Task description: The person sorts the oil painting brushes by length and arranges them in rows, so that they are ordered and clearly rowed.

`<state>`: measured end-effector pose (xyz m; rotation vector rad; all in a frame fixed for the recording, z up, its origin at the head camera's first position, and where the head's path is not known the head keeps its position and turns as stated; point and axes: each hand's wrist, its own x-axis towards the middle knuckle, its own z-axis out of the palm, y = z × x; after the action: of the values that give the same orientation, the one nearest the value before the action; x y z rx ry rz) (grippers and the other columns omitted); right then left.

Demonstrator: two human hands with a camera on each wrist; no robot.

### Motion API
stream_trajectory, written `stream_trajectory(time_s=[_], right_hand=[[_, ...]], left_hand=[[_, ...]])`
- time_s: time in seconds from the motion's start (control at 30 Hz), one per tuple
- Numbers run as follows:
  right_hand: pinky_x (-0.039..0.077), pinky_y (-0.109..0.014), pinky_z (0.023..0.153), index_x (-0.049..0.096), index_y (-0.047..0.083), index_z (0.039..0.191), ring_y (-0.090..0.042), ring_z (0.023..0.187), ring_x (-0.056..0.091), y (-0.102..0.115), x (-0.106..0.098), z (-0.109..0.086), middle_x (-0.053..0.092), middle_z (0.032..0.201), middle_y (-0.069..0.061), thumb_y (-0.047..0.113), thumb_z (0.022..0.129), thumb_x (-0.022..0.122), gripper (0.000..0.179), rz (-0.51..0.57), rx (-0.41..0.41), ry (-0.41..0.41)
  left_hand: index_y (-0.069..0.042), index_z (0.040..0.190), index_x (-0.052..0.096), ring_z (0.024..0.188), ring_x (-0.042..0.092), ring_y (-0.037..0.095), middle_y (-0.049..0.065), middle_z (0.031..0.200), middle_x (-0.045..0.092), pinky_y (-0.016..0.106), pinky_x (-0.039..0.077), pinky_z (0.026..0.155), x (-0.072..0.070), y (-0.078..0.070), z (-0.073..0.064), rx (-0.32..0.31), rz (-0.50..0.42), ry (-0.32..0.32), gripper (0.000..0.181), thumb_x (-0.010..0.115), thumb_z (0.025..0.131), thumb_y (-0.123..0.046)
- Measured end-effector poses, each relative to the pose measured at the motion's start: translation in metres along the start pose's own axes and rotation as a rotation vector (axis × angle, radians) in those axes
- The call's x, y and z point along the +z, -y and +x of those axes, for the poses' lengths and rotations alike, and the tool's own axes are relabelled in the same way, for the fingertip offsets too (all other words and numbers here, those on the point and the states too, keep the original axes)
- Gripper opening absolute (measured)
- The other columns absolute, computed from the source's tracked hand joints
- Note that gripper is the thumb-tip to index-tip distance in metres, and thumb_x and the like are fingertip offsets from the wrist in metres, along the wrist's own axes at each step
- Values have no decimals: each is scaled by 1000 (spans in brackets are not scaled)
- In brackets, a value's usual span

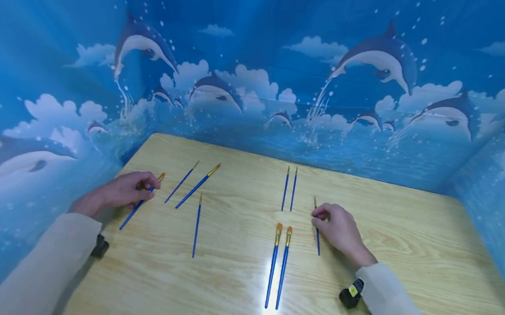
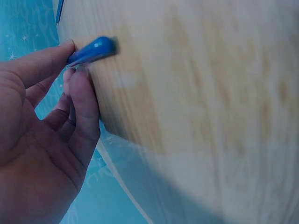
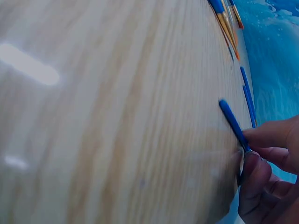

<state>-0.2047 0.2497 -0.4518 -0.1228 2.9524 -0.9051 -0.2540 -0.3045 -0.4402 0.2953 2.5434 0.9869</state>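
At the table's left side my left hand (image 1: 132, 189) pinches a blue-handled paintbrush (image 1: 133, 215) between thumb and fingers, its golden ferrule pointing away. The rounded handle end of that paintbrush (image 2: 100, 49) juts from the fingertips in the left wrist view. Right of centre, my right hand (image 1: 337, 226) pinches a thin blue paintbrush (image 1: 318, 242) by its middle, tip pointing away. In the right wrist view the handle of this thin paintbrush (image 3: 232, 120) shows between thumb and finger. Just left of the right hand lie two thin paintbrushes (image 1: 293, 192) side by side.
Below the thin pair, two flat paintbrushes (image 1: 273, 266) with orange bristles lie parallel. Near the left hand are a thin brush (image 1: 181, 182), a thicker brush (image 1: 197, 186) and another thin brush (image 1: 197, 228). A blue dolphin-printed curtain (image 1: 257, 112) surrounds the wooden table (image 1: 231, 287).
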Motion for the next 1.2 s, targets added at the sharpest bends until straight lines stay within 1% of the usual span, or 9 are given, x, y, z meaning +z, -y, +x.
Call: stream_trajectory(time_s=[0.1, 0.27, 0.33, 0.57, 0.67, 0.87, 1.0, 1.13, 1.2], right_hand=[[50, -42, 80, 77, 6, 116, -24, 94, 64, -6, -4, -1, 73, 109, -11, 11, 104, 71, 14, -7, -2, 1], [55, -52, 88, 76, 5, 118, -28, 100, 68, -16, -11, -2, 74, 110, -12, 6, 104, 69, 16, -14, -16, -12], [55, -53, 89, 76, 5, 118, -28, 100, 69, -20, -14, -3, 75, 109, -12, 5, 104, 69, 16, -21, -18, -20], [54, -50, 85, 71, 3, 120, -28, 96, 68, -29, -22, -4, 74, 108, -14, 7, 105, 67, 16, -16, 49, -16], [54, -49, 84, 70, 3, 122, -28, 95, 68, -31, -24, -4, 73, 107, -14, 8, 105, 66, 18, -6, 55, -18], [52, -39, 81, 71, 3, 120, -24, 93, 67, -34, -26, -4, 73, 106, -13, 5, 105, 67, 16, 6, 40, -7], [52, -37, 81, 73, 3, 120, -23, 94, 66, -38, -29, -4, 74, 108, -13, 2, 105, 68, 16, 14, 24, 13], [52, -36, 82, 75, 4, 124, -23, 97, 67, -44, -32, -4, 75, 112, -13, 5, 105, 69, 20, 25, 7, 27], [52, -35, 81, 75, 4, 125, -22, 96, 66, -48, -33, -4, 75, 112, -12, 9, 105, 70, 20, 29, 6, 30]], left_hand=[[-3, 132, 60, 89, 55, 23, 13, 113, 53, 37, 56, 66, 0, 0, -1, 2, 3, 1, 23, 61, 111, -14], [-2, 135, 59, 92, 54, 23, 14, 117, 53, 36, 56, 66, 0, 0, -1, -18, 3, 8, 27, 62, 111, -14], [-2, 136, 59, 92, 54, 23, 14, 118, 53, 35, 55, 66, 0, 0, 0, -20, 2, 9, 28, 62, 111, -15], [-3, 136, 59, 93, 54, 24, 14, 119, 53, 36, 54, 66, -1, 1, 0, -18, 3, 9, 28, 62, 111, -16], [-4, 135, 59, 93, 54, 24, 14, 119, 53, 36, 55, 66, -1, 1, 0, -20, 4, 9, 27, 62, 111, -16], [-4, 136, 59, 93, 54, 24, 14, 119, 53, 37, 55, 67, -1, -1, 0, -34, -2, 11, 27, 62, 112, -16], [-4, 137, 59, 93, 54, 24, 14, 119, 53, 37, 55, 67, 0, -1, 1, -43, 1, 12, 29, 62, 111, -16], [-4, 135, 60, 91, 54, 24, 15, 118, 52, 36, 55, 67, -1, -2, 1, -36, -3, 13, 28, 63, 111, -16], [-6, 133, 61, 90, 55, 22, 13, 116, 52, 36, 56, 67, -1, -1, 1, -42, -8, 5, 26, 64, 110, -17]])
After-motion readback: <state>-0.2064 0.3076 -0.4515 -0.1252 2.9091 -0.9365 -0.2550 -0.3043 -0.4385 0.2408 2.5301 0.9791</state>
